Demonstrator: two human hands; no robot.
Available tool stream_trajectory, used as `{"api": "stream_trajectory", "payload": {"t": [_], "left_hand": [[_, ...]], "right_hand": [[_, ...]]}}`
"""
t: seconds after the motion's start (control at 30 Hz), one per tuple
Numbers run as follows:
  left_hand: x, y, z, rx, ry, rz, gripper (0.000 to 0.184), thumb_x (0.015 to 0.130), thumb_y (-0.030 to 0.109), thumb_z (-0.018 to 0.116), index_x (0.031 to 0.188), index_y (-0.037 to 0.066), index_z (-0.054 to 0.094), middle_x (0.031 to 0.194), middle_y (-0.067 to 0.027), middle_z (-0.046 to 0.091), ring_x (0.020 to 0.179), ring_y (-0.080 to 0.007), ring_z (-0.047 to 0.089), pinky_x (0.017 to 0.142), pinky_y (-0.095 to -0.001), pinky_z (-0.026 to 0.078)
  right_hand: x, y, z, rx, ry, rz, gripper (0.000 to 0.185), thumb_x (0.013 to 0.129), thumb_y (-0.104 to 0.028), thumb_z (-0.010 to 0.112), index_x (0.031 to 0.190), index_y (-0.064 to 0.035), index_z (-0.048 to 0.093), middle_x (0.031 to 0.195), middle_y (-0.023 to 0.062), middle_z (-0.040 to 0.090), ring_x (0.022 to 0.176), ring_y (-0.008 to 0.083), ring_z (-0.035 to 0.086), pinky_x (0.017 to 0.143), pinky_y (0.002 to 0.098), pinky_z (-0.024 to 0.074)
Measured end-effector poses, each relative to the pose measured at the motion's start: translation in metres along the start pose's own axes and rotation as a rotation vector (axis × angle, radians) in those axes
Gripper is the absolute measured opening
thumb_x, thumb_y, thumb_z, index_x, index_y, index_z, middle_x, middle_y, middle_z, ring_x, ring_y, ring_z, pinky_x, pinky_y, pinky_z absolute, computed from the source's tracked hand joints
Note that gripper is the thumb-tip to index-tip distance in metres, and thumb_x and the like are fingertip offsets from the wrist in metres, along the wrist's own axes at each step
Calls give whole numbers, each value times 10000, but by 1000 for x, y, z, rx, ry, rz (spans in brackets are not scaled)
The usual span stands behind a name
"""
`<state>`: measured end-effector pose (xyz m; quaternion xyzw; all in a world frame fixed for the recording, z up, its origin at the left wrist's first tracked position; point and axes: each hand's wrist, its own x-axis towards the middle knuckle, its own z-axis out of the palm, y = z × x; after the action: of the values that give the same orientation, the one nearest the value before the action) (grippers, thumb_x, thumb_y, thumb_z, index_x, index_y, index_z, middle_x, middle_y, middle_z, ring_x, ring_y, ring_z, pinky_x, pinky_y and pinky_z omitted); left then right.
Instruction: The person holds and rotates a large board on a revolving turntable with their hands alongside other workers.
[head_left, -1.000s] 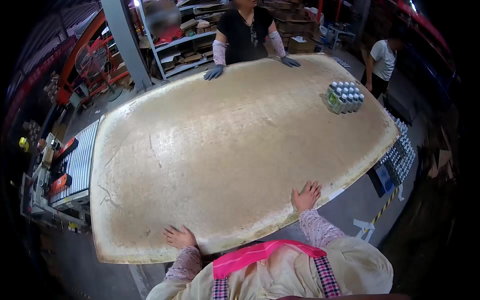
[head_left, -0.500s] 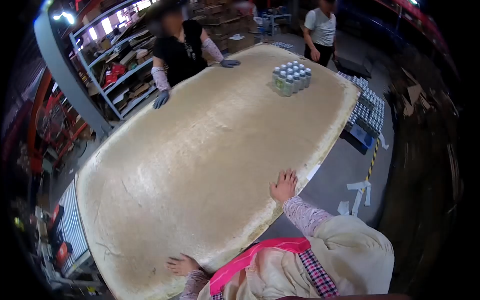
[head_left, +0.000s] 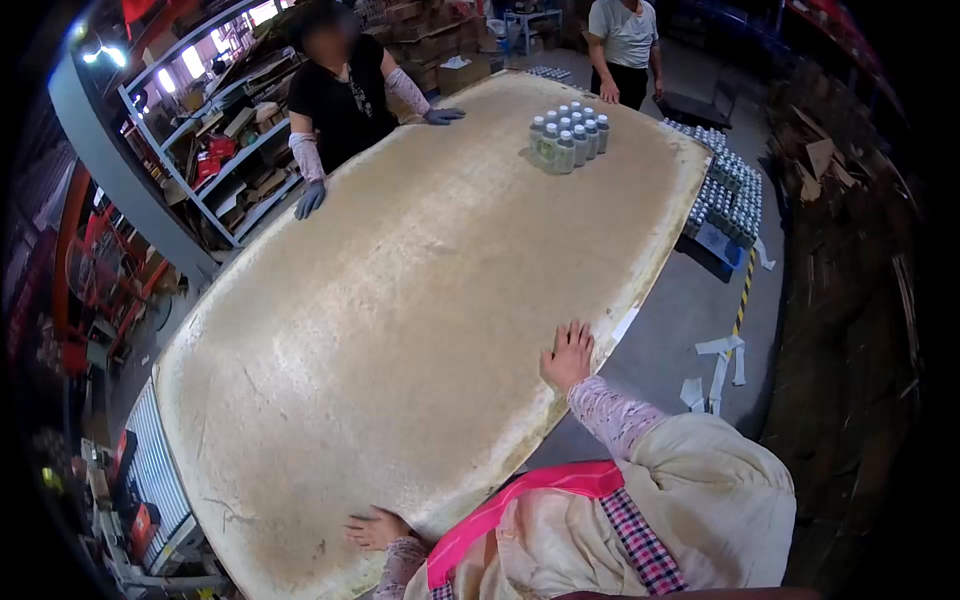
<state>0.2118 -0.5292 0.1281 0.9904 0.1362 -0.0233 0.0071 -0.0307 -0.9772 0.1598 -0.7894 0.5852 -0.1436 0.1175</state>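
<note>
My left hand [head_left: 376, 529] lies flat near the front edge of a large tan table [head_left: 370, 300], its fingers stretched out. Further right, my right hand [head_left: 569, 357] rests on the tabletop close to the edge, fingers spread. Neither hand holds anything. Towards the far right end of the table stands a tight block of clear bottles [head_left: 568, 140] with white caps, well out of reach of both hands. A greenish label shows on one of the front bottles.
Across the table a person [head_left: 345, 95] in grey gloves leans both hands on its edge. Another person [head_left: 625, 50] stands beyond the far end. Many capped bottles [head_left: 730, 185] are stacked low beside the right edge. Shelves [head_left: 215, 140] stand behind; a roller conveyor [head_left: 158, 475] is at left.
The camera view has shifted slightly, so the table and bottles sit a little higher and further left. The person at the far end has brought a hand to the table edge. My hands stay flat.
</note>
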Motion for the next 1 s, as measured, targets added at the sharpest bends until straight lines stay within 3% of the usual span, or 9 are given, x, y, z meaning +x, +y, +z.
{"api": "stream_trajectory", "payload": {"t": [0.23,0.47,0.77,0.9,1.0], "left_hand": [[-4,-1,2,-16,75,3,818,1003,633,378,1594,71,318,1656,-202,289,1541,-388,245,1216,-582,219],[-2,4,0,11,49,-12,778,1004,592,426,1593,94,332,1667,-191,273,1542,-374,254,1213,-578,230],[-1,3,-3,-2,9,-24,817,998,619,408,1609,88,296,1673,-198,257,1541,-388,252,1206,-586,237],[5,-4,14,31,56,-10,808,1008,621,391,1595,71,313,1651,-210,298,1509,-407,304,1192,-581,270],[11,-10,28,131,111,42,772,990,645,429,1557,122,393,1595,-178,399,1457,-396,382,1147,-574,336]], "right_hand": [[1,1,5,10,40,-10,715,889,-327,661,1483,11,448,1614,303,282,1515,520,168,1228,621,159],[0,-4,-5,1,-13,15,741,901,-367,634,1507,9,431,1626,306,255,1530,512,130,1247,599,118],[-2,-3,-3,3,26,-3,788,884,-417,653,1504,16,429,1620,314,263,1519,525,155,1235,609,151],[1,-3,-1,-17,-9,-9,791,884,-418,628,1512,18,422,1634,316,230,1522,529,143,1230,629,149],[1,1,4,-31,-38,18,791,889,-424,604,1514,22,411,1630,321,233,1524,533,135,1230,634,151]]}}
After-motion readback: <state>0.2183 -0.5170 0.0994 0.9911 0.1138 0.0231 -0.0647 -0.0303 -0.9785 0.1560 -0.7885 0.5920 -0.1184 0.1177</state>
